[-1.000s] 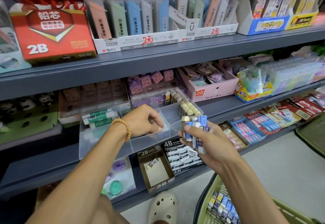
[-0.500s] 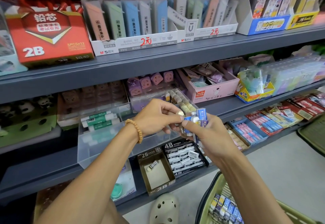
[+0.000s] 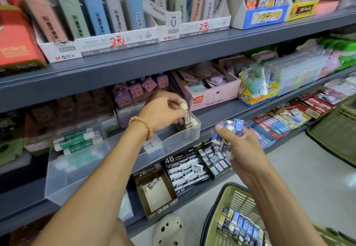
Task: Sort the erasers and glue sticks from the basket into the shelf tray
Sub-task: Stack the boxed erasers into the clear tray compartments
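A clear divided shelf tray [image 3: 81,170] sits on the middle shelf. Green-and-white glue sticks [image 3: 77,142] lie in its left compartment. My left hand [image 3: 163,111] pinches a brown 2B eraser [image 3: 187,119] over the tray's right compartment, where more such erasers stand. To the right and lower, my right hand [image 3: 234,145] grips a bunch of blue-and-white erasers [image 3: 229,133]. The green basket [image 3: 215,213] sits at the bottom right with several blue erasers [image 3: 240,226] inside.
Below the tray are an open 2B box [image 3: 156,193] holding one eraser and a 4B eraser box [image 3: 184,170]. A pink box [image 3: 212,95] and a yellow-blue box [image 3: 258,91] stand right of the tray. Another green basket [image 3: 335,130] is at the right edge. A beige clog [image 3: 169,228] shows on the floor.
My left hand left the tray's middle compartment, met my right hand, took a 2B eraser and carried it up over the right compartment. My right hand moved a little down and right.
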`<state>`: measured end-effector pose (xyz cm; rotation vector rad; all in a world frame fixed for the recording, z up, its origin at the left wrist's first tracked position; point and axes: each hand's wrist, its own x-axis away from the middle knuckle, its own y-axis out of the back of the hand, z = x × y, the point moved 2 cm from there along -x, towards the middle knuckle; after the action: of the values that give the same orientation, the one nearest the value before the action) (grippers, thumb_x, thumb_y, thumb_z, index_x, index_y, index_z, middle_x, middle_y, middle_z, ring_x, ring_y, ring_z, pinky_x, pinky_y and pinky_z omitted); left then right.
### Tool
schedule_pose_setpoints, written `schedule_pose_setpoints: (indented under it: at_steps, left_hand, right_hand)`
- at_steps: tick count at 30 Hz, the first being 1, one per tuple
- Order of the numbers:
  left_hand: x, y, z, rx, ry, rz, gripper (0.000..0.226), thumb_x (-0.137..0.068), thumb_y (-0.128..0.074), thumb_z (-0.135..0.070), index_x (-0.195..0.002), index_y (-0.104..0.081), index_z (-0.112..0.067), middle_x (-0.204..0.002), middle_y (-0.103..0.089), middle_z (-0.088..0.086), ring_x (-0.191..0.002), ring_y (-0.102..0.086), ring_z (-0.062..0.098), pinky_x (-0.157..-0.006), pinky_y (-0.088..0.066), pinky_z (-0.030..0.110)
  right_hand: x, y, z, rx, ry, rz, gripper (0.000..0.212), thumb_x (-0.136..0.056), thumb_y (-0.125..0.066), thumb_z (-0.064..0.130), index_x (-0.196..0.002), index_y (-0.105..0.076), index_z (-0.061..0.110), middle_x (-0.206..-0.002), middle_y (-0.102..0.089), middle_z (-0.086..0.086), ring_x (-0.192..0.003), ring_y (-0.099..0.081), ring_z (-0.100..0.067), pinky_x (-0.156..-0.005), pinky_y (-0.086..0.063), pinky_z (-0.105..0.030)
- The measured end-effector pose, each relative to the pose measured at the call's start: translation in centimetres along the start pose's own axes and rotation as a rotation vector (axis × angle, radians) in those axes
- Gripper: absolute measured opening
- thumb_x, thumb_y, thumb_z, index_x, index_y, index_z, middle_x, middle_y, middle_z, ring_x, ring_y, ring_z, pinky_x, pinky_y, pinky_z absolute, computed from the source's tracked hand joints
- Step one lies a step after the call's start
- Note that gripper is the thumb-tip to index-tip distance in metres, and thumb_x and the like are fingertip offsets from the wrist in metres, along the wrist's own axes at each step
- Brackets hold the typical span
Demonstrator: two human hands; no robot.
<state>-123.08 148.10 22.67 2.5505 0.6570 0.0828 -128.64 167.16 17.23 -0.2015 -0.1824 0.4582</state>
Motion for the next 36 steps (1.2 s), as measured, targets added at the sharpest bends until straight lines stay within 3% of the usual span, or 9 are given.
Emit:
schedule_pose_setpoints:
  at_steps: [5,9,13,15,17,19,24,31,36]
  left_hand:
    - [-0.6,0.4,-0.2,-0.018,0.004,-0.001,0.006,-0.082,-0.069,0.000,-0.087,-0.071,-0.004,-0.079,-0.074,0.016,-0.065,-0.073,0.015,-0.062,-0.059,0.024]
    - [-0.4,-0.3,0.0,-0.051,0.015,0.041,0.009,-0.082,-0.069,-0.001,-0.090,-0.071,-0.003,-0.080,-0.073,0.018,-0.071,-0.073,0.021,-0.070,-0.061,0.030]
    - [-0.2,-1.6,0.4,-0.256,-0.042,0.123,0.018,-0.078,-0.074,-0.008,-0.078,-0.072,-0.026,-0.069,-0.072,-0.002,-0.062,-0.066,0.007,-0.072,-0.060,0.034]
    - [-0.2,-1.7,0.4,-0.278,-0.039,0.107,0.019,-0.078,-0.075,-0.012,-0.072,-0.073,-0.030,-0.072,-0.072,-0.003,-0.061,-0.063,0.005,-0.071,-0.059,0.033]
    - [-0.4,-1.8,0.8,-0.211,0.020,0.116,0.006,-0.084,-0.072,-0.019,-0.079,-0.076,-0.019,-0.082,-0.074,0.002,-0.070,-0.071,0.012,-0.074,-0.061,0.034]
    - [-0.6,-1.9,1.3,-0.180,0.070,0.128,0.020,-0.090,-0.067,-0.023,-0.085,-0.074,-0.005,-0.089,-0.074,0.011,-0.076,-0.073,0.020,-0.079,-0.060,0.039]
    - [-0.6,-2.2,1.6,-0.254,0.031,0.101,0.008,-0.083,-0.074,-0.012,-0.079,-0.072,-0.018,-0.068,-0.066,-0.004,-0.054,-0.057,0.001,-0.059,-0.049,0.019]
    - [0.3,-1.6,-0.3,-0.176,-0.052,0.006,0.010,-0.089,-0.067,-0.022,-0.081,-0.071,-0.018,-0.067,-0.071,-0.002,-0.058,-0.068,0.011,-0.050,-0.045,0.015]
    - [2.1,-2.2,-1.4,0.059,-0.040,0.318,0.015,-0.081,-0.075,-0.009,-0.095,-0.071,-0.006,-0.079,-0.074,0.013,-0.065,-0.069,0.019,-0.059,-0.056,0.026]
  right_hand:
    - [-0.4,1.0,-0.1,-0.008,-0.010,-0.009,0.010,-0.092,-0.068,0.012,-0.082,-0.067,0.014,-0.083,-0.072,-0.010,-0.084,-0.063,-0.028,-0.078,-0.047,-0.044]
    - [-0.7,1.2,-0.4,-0.041,-0.019,0.001,0.008,-0.092,-0.067,0.008,-0.085,-0.063,0.009,-0.070,-0.064,-0.006,-0.062,-0.058,-0.018,-0.062,-0.049,-0.029]
    - [-0.9,1.2,-0.9,-0.072,-0.045,0.011,0.003,-0.092,-0.065,0.002,-0.093,-0.063,0.001,-0.068,-0.067,-0.007,-0.059,-0.065,-0.015,-0.056,-0.054,-0.022]
    - [-0.9,1.2,-1.0,-0.096,-0.055,0.015,0.004,-0.091,-0.065,-0.001,-0.091,-0.062,0.002,-0.067,-0.069,-0.006,-0.060,-0.068,-0.015,-0.057,-0.055,-0.022]
    - [-0.8,1.3,-0.9,-0.123,-0.064,0.010,0.008,-0.091,-0.064,-0.003,-0.088,-0.061,0.004,-0.066,-0.069,-0.005,-0.061,-0.069,-0.016,-0.058,-0.056,-0.022]
    - [-0.7,1.4,-0.8,-0.141,-0.068,0.008,0.009,-0.091,-0.064,-0.004,-0.088,-0.060,0.004,-0.065,-0.069,-0.005,-0.060,-0.069,-0.016,-0.058,-0.057,-0.022]
    - [-0.6,1.3,-0.5,-0.147,-0.073,0.009,0.009,-0.091,-0.064,-0.003,-0.087,-0.061,0.004,-0.065,-0.070,-0.005,-0.061,-0.069,-0.016,-0.060,-0.058,-0.023]
    - [-0.2,0.4,-0.3,-0.203,-0.060,0.058,0.008,-0.092,-0.063,-0.003,-0.093,-0.061,0.004,-0.069,-0.071,-0.005,-0.065,-0.069,-0.017,-0.061,-0.057,-0.023]
    - [0.2,-1.1,0.6,-0.225,-0.001,0.136,0.007,-0.093,-0.062,-0.001,-0.095,-0.062,0.006,-0.074,-0.073,-0.008,-0.063,-0.069,-0.014,-0.060,-0.056,-0.022]
